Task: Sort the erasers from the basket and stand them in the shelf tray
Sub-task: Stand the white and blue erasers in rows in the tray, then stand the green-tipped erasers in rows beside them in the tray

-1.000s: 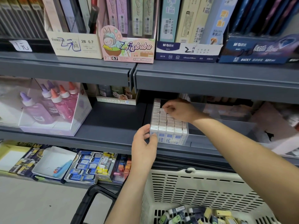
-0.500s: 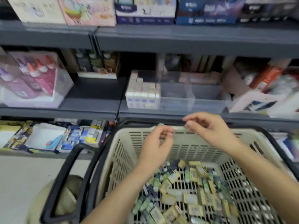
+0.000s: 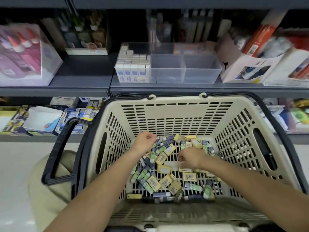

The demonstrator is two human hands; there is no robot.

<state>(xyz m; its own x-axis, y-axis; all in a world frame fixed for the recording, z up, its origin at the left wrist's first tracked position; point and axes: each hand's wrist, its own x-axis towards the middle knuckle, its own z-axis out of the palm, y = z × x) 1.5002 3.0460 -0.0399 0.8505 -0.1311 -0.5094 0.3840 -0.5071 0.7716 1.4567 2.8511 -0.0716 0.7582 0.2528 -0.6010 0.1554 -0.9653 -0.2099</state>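
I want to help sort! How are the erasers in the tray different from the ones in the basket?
The tray erasers stand upright in tight rows; the basket erasers lie loose in a jumbled heap. The tray erasers all look alike, white with blue labels; the basket erasers are mixed: yellow, green and dark ones. Both are small wrapped blocks.

On the grey metal shelf, a clear plastic box at the left holds pink and purple glue bottles with red caps. At the right stands a white cardboard display box, blurred. On the lower shelf lie blue-and-white small packs.
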